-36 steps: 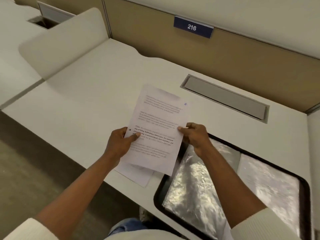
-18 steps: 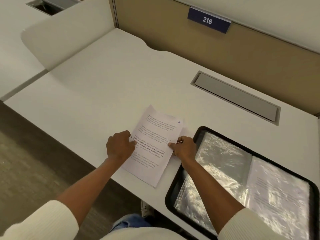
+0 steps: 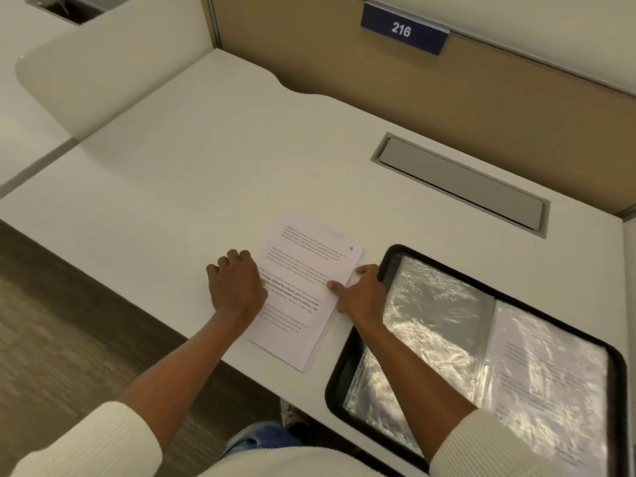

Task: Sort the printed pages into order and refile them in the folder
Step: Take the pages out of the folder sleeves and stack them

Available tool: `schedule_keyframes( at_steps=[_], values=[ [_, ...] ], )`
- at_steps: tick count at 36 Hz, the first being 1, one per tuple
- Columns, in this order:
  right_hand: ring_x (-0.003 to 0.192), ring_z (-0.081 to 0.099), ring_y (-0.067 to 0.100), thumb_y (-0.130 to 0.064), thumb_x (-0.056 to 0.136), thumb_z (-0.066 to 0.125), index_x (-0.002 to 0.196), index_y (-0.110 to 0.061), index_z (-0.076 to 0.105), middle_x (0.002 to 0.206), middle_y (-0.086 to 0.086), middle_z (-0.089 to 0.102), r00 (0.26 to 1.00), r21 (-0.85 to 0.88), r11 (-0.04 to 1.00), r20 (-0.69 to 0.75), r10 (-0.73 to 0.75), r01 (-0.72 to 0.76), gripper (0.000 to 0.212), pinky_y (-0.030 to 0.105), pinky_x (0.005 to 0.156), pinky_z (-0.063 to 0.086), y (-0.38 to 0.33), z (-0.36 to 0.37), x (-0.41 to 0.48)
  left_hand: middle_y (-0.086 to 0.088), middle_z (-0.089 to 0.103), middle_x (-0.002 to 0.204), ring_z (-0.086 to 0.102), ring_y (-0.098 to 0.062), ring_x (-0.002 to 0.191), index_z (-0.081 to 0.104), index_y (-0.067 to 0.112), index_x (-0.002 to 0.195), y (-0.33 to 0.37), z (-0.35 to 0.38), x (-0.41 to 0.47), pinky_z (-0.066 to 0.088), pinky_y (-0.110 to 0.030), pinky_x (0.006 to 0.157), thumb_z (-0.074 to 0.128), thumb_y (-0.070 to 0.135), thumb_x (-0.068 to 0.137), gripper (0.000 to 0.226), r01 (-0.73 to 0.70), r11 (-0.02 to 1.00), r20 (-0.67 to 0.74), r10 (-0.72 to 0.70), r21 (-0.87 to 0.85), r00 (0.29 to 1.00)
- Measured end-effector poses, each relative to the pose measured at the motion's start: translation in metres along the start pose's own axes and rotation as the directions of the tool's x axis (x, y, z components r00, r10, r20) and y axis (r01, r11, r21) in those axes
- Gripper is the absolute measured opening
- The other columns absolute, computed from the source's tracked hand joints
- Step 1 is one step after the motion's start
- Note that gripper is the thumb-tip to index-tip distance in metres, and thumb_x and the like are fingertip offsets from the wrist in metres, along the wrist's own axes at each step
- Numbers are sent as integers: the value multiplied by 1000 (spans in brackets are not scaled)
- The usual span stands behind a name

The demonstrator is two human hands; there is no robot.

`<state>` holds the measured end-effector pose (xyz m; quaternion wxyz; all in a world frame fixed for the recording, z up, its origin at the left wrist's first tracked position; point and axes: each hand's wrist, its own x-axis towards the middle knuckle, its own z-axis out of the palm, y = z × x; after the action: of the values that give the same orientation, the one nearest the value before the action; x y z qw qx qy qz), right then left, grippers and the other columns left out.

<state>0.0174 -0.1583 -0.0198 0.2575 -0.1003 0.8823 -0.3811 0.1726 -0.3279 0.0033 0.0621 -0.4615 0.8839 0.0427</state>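
A small stack of printed pages [image 3: 303, 270] lies flat on the white desk [image 3: 172, 187], near its front edge. The top sheet carries a blue "4" at its upper right corner. My left hand [image 3: 237, 287] grips the stack's left edge with curled fingers, thumb on the paper. At the right edge, my right hand [image 3: 361, 290] pinches the stack with the thumb on top. Directly right of the pages lies the open black folder [image 3: 389, 256] with shiny clear sleeves. One sleeve on its right side holds a printed page [image 3: 550, 373].
A grey cable flap [image 3: 461, 182] is set into the desk behind the folder. A tan partition with a blue "216" sign [image 3: 402, 29] closes the back. A white curved divider [image 3: 103, 63] bounds the left side. The desk's front edge drops to the floor.
Both hands lowered the page marked 4 from mid-air onto the sheets on the desk. It now lies flat on the stack, with both hands at its edges.
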Motion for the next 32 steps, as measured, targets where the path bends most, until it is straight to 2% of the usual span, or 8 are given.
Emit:
schedule_keyframes(
  at_steps=[3, 5, 7, 14, 18, 23, 28, 32],
  values=[
    [50, 68, 7, -52, 87, 80, 125, -22, 42, 81, 4, 74, 1000, 21, 999, -5, -29, 29, 61, 10, 51, 45, 3, -7, -5, -12, 55, 125, 58, -28, 110, 51, 8, 127, 7, -4, -4, 43, -40, 96, 74, 41, 88, 56, -13, 998, 39, 11, 56, 999],
    [57, 72, 13, -54, 90, 76, 126, -24, 45, 77, -2, 72, 997, 45, 997, -32, -67, 68, 57, 32, 65, 60, 11, -13, -8, -14, 50, 132, 56, -30, 115, 48, 8, 130, 15, -6, -8, 41, -41, 100, 74, 38, 87, 58, -27, 996, 38, 24, 82, 999],
    [64, 73, 15, -53, 90, 75, 123, -30, 47, 79, -5, 69, 992, 59, 992, -64, -111, 115, 49, 44, 70, 63, 24, -23, -13, -18, 48, 139, 55, -33, 119, 48, 6, 132, 28, -7, -16, 40, -43, 104, 75, 35, 86, 61, -52, 995, 19, 51, 86, 999],
    [70, 69, 5, -41, 94, 75, 121, -30, 54, 79, -10, 67, 970, 47, 985, -186, -157, 169, 36, 41, 72, 61, 67, -78, -42, -22, 34, 160, 44, -36, 140, 45, 7, 145, 106, -7, -45, 33, -47, 119, 65, 45, 99, 64, -310, 950, 17, 311, -35, 950],
    [69, 71, 4, -47, 94, 74, 120, -35, 52, 82, -11, 68, 956, 39, 987, -257, -142, 157, 37, 41, 69, 61, 100, -112, -56, -21, 41, 156, 46, -37, 137, 55, 8, 137, 161, -5, -69, 32, -48, 117, 70, 44, 95, 57, -486, 868, -15, 487, -105, 873],
    [76, 67, -1, -49, 93, 74, 123, -34, 54, 87, -16, 68, 924, -41, 993, -364, -115, 108, 39, 38, 72, 59, 142, -161, -71, -12, 43, 155, 43, -31, 142, 54, 15, 141, 225, -2, -105, 33, -44, 118, 63, 48, 100, 54, -642, 751, 7, 651, -155, 759],
    [96, 63, 8, -47, 95, 70, 128, -27, 55, 113, -11, 61, 847, -209, 975, -502, -174, 76, 41, 38, 73, 58, 190, -206, -88, -12, 37, 163, 33, -32, 151, 55, 14, 142, 277, 5, -142, 23, -44, 124, 63, 48, 100, 55, -759, 617, 33, 780, -208, 625],
    [119, 55, 21, -46, 95, 70, 135, -21, 54, 128, 0, 56, 831, -292, 956, -533, -159, -5, 50, 39, 78, 57, 226, -236, -99, -14, 35, 164, 28, -32, 155, 52, 10, 146, 309, 14, -165, 23, -43, 126, 67, 52, 96, 66, -820, 509, 41, 855, -261, 517]
  ],
)
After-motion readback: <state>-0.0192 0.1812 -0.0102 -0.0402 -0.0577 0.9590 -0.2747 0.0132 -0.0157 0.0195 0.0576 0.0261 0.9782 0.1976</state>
